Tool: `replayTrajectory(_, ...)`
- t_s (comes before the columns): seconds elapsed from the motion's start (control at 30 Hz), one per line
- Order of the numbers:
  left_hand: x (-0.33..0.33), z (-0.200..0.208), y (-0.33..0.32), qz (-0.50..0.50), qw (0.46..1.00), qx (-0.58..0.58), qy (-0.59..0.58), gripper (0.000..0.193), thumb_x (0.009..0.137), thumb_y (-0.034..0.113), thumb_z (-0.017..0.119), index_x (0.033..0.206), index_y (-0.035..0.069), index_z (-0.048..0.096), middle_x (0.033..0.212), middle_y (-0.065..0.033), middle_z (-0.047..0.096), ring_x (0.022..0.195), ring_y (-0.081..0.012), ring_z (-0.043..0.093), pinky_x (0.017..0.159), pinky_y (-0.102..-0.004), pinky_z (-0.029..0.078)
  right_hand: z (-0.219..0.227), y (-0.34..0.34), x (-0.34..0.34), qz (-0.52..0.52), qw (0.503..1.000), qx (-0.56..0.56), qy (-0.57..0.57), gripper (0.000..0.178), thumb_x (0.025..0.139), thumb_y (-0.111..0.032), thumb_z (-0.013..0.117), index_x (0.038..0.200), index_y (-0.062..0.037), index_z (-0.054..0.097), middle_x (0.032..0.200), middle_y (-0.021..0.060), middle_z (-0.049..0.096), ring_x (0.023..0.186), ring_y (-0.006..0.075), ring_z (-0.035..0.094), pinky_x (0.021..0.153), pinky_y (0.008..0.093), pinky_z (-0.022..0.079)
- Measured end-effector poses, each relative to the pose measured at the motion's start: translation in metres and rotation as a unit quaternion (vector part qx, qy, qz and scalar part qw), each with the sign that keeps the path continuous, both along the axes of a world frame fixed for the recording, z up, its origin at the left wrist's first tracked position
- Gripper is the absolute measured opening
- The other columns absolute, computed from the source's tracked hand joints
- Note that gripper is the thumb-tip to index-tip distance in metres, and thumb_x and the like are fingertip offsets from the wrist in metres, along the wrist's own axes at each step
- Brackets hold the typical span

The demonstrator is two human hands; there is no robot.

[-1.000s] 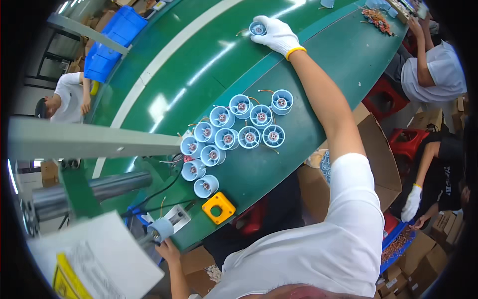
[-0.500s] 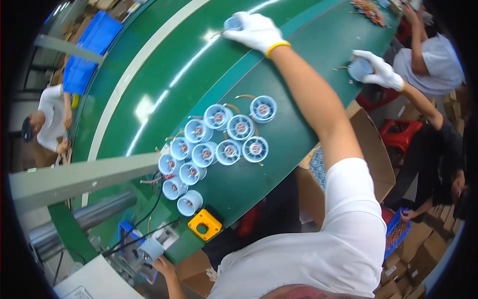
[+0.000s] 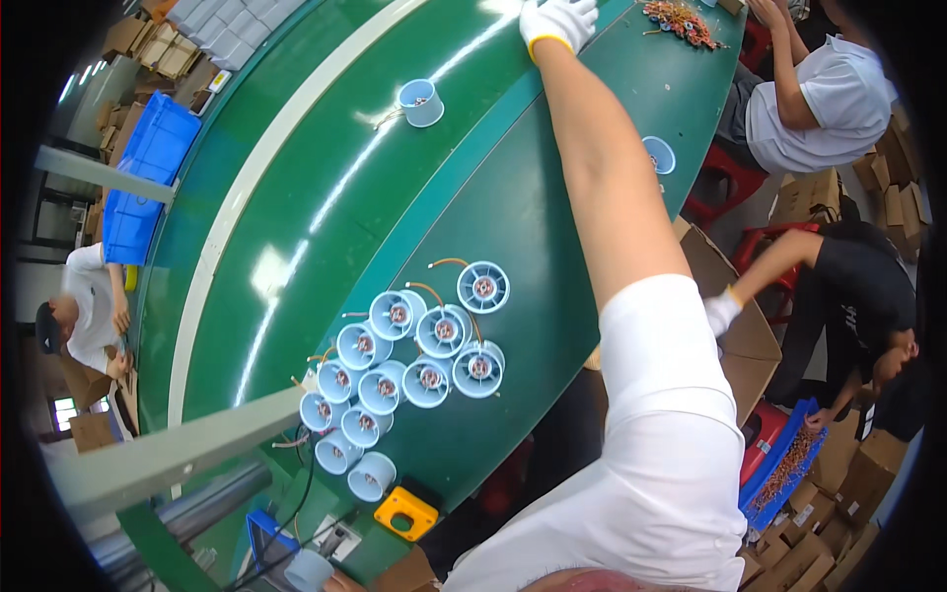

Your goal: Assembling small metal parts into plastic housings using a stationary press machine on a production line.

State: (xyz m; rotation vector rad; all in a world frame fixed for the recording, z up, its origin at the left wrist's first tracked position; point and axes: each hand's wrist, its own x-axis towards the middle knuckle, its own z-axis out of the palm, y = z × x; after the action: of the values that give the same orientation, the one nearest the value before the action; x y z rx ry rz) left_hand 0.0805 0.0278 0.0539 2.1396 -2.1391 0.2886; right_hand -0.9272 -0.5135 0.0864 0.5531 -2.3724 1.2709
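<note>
My right hand [image 3: 559, 22], in a white glove with a yellow cuff, stretches far over the line between the belt and the side table. Its fingers are apart, holding nothing. A light-blue motor housing [image 3: 422, 105] with a wire tail stands on the green belt, nearer me and left of that glove. At the lower left, only a bit of my bare left hand [image 3: 340, 582] shows, against another light-blue housing [image 3: 309, 569] at a machine; most of its fingers are cut off. Several more light-blue housings [image 3: 380, 388] with reddish coil cores stand grouped on the table.
A yellow button box [image 3: 406, 513] sits at the table's near edge. A grey-green beam [image 3: 178, 439] crosses at left. Coiled copper parts [image 3: 686, 25] and a housing [image 3: 658, 155] lie farther along the table. A co-worker's gloved hand [image 3: 723, 311] is at a carton [image 3: 747, 355].
My right hand has let go of a housing, now standing on the belt, and moved away with fingers spread. The co-worker's hand left a housing and came to the carton. The view has shifted.
</note>
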Motion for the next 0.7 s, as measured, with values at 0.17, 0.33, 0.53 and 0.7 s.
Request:
replayTrajectory(0.17,0.050,-0.007,0.046,-0.053,0.985,0.067,-0.150,0.035,0.106,0.020,0.054,0.112,-0.012,0.066,0.109,-0.0342,0.065,0.099,-0.0548,0.060,0.085,-0.0614,0.048,0.010,-0.009,-0.053,-0.057,0.983,0.152,-0.080,0.065,0.092,-0.047,0.076,0.149,-0.0190,0.059,0.152,0.0273,0.053,0.140,0.0479,0.052,0.116,0.0519,0.046)
replayTrajectory(0.33,0.070,-0.013,0.076,-0.105,0.960,0.122,-0.228,0.032,0.099,0.013,0.059,0.117,-0.012,0.068,0.113,-0.0326,0.066,0.102,-0.0537,0.062,0.083,-0.0620,0.051,-0.003,-0.026,-0.076,0.122,0.985,0.123,0.001,0.037,0.096,-0.035,0.071,0.126,-0.0135,0.073,0.126,0.0262,0.074,0.119,0.0442,0.071,0.102,0.0534,0.057)
replayTrajectory(0.53,0.088,-0.032,0.081,-0.161,0.942,0.138,-0.259,0.033,0.094,0.008,0.063,0.120,-0.011,0.070,0.117,-0.0309,0.067,0.104,-0.0522,0.064,0.082,-0.0615,0.053,0.015,-0.009,-0.051,0.215,0.960,0.143,0.109,0.038,0.092,-0.043,0.078,0.105,-0.0073,0.078,0.110,0.0228,0.078,0.105,0.0432,0.075,0.095,0.0538,0.059)
replayTrajectory(0.7,0.093,-0.030,0.086,-0.143,0.944,0.170,-0.245,0.028,0.093,0.008,0.065,0.115,-0.008,0.071,0.109,-0.0275,0.069,0.092,-0.0495,0.066,0.073,-0.0612,0.052,0.016,-0.017,-0.048,0.261,0.947,0.172,0.079,0.054,0.092,-0.057,0.078,0.111,-0.0070,0.071,0.108,0.0245,0.078,0.104,0.0454,0.074,0.094,0.0548,0.058)
